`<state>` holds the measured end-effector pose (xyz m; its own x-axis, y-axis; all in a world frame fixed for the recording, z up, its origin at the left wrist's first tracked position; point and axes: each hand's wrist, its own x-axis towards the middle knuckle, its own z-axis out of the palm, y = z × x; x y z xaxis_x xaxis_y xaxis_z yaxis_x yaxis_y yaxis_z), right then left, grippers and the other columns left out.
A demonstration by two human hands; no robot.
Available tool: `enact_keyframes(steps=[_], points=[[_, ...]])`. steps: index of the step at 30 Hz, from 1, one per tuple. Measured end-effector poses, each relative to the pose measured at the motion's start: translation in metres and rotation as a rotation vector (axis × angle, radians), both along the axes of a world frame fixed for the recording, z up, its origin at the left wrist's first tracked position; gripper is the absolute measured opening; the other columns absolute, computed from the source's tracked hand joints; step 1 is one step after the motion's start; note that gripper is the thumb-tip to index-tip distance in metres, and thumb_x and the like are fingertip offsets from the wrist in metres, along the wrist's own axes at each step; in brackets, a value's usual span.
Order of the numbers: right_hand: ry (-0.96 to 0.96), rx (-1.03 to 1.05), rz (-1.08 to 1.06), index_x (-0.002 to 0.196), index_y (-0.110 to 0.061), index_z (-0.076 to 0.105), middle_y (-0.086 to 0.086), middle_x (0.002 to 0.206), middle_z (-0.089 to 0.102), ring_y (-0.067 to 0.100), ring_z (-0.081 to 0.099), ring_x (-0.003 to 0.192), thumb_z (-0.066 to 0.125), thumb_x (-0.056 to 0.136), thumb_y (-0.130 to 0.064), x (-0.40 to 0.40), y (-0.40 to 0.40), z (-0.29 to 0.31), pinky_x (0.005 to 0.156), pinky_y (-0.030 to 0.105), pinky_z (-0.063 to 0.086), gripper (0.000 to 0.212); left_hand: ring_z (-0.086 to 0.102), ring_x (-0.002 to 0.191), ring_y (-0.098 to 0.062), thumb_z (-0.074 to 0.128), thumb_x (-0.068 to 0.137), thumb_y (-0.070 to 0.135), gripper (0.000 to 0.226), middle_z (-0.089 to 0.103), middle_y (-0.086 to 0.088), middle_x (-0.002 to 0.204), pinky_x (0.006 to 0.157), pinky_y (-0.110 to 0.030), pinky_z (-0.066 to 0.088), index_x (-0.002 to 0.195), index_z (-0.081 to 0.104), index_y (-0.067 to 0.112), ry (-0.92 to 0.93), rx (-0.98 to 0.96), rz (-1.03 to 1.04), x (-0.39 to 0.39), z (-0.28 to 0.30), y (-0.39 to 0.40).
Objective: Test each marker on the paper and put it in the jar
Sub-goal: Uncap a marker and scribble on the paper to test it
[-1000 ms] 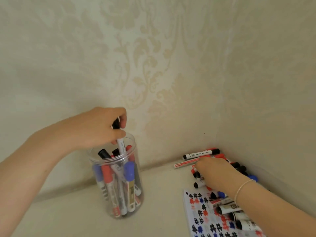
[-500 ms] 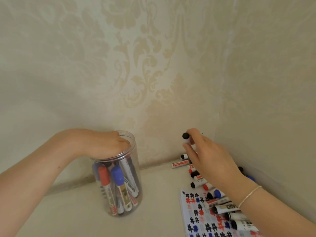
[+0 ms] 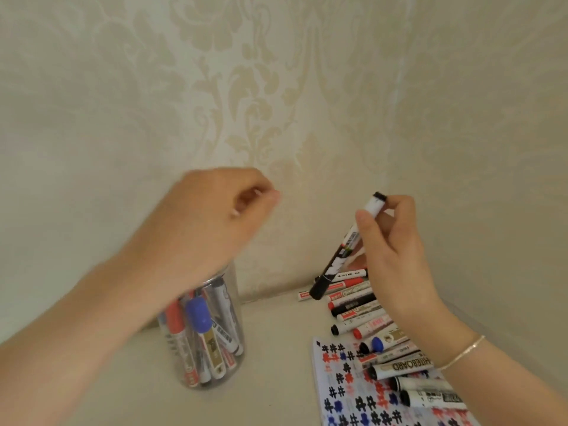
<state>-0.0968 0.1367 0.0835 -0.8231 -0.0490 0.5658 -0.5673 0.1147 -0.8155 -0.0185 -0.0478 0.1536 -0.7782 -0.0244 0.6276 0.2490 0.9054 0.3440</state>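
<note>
R hand (image 3: pixel 396 259) fingers clamped on black marker (image 3: pixel 344 252) | L hand (image 3: pixel 215 216) blurry, prob curled empty, above jar (image 3: pixel 212 339) | paper (image 3: pixel 350 395) on table

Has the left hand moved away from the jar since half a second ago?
Yes. The left hand rested on the jar mouth; now it is lifted above the rim and shifted right, fingers curled and empty.

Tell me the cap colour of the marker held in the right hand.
Black: the marker has a black cap at its lower end, clearest in the head view.
</note>
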Motion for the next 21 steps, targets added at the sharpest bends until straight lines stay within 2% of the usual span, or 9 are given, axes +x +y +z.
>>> enact_keyframes(steps=[1,3,5,8,10,13,15,17,21], points=[[-0.037,-0.071,0.018,0.092,-0.027,0.039,0.014,0.075,0.059,0.033,0.062,0.064,0.044,0.098,-0.024,0.002,-0.001,0.004,0.051,0.033,0.055,0.009,0.061,0.08,0.004,0.048,0.083,0.054,0.03,0.066,0.017,0.09,0.074,-0.013,0.048,0.101,0.064,0.035,-0.068,0.045,-0.088,0.003,-0.008,0.017],[-0.072,-0.16,0.033,0.093,-0.024,0.04,0.011,0.073,0.06,0.029,0.062,0.059,0.045,0.098,-0.023,0.008,-0.004,0.009,0.052,0.032,0.055,0.007,0.061,0.085,0.003,0.046,0.086,0.056,0.039,0.064,0.015,0.102,0.076,-0.015,0.051,0.115,0.056,0.033,-0.305,0.005,-0.192,-0.002,-0.034,0.043],[-0.063,-0.197,0.031,0.094,-0.023,0.041,0.014,0.072,0.061,0.033,0.062,0.06,0.046,0.098,-0.023,0.015,-0.005,0.008,0.053,0.035,0.053,0.007,0.063,0.073,-0.005,0.046,0.093,0.048,0.024,0.067,0.009,0.092,0.065,-0.021,0.052,0.107,0.054,0.03,-0.417,0.042,-0.264,-0.014,-0.059,0.054],[-0.091,-0.216,0.041,0.091,-0.019,0.044,0.014,0.068,0.057,0.033,0.055,0.057,0.054,0.094,-0.019,0.018,0.003,0.006,0.05,0.033,0.05,0.011,0.064,0.066,-0.003,0.044,0.098,0.034,0.01,0.067,0.009,0.081,0.069,-0.029,0.055,0.098,0.053,0.03,-0.477,0.25,-0.392,-0.023,-0.073,0.057],[-0.212,-0.202,0.15,0.08,-0.012,0.045,0.006,0.06,0.05,0.018,0.048,0.048,0.066,0.085,-0.014,0.014,0.011,0.005,0.046,0.026,0.044,0.021,0.059,0.06,0.002,0.043,0.098,0.032,0.013,0.062,0.017,0.075,0.064,-0.022,0.053,0.106,0.053,0.031,-0.459,0.275,-0.483,-0.021,-0.072,0.059],[-0.36,-0.1,0.386,0.068,-0.009,0.045,0.006,0.054,0.046,0.014,0.04,0.044,0.073,0.077,-0.013,0.011,0.018,0.004,0.041,0.023,0.034,0.029,0.053,0.061,0.016,0.04,0.1,0.026,0.027,0.062,0.025,0.091,0.059,-0.004,0.039,0.126,0.047,0.029,-0.459,0.254,-0.574,-0.017,-0.068,0.058],[-0.384,-0.028,0.435,0.068,-0.005,0.049,0.008,0.053,0.051,0.015,0.042,0.043,0.072,0.078,-0.015,0.011,0.019,0.005,0.039,0.022,0.035,0.027,0.051,0.059,0.018,0.039,0.101,0.025,0.025,0.059,0.034,0.076,0.055,-0.002,0.037,0.124,0.048,0.026,-0.498,0.265,-0.591,-0.015,-0.068,0.058],[-0.411,-0.011,0.476,0.072,-0.001,0.054,0.012,0.057,0.052,0.015,0.045,0.044,0.068,0.081,-0.014,0.012,0.02,0.004,0.04,0.022,0.038,0.021,0.05,0.052,0.017,0.038,0.101,0.02,0.021,0.053,0.035,0.057,0.049,-0.001,0.035,0.119,0.048,0.02,-0.554,0.325,-0.617,-0.013,-0.068,0.057],[-0.453,-0.035,0.507,0.07,-0.001,0.053,0.014,0.059,0.053,0.018,0.045,0.046,0.063,0.085,-0.01,0.012,0.021,0.001,0.04,0.023,0.039,0.02,0.043,0.039,0.01,0.038,0.101,0.015,0.013,0.049,0.031,0.045,0.042,0.0,0.029,0.104,0.048,0.022,-0.626,0.375,-0.675,-0.013,-0.064,0.057]])
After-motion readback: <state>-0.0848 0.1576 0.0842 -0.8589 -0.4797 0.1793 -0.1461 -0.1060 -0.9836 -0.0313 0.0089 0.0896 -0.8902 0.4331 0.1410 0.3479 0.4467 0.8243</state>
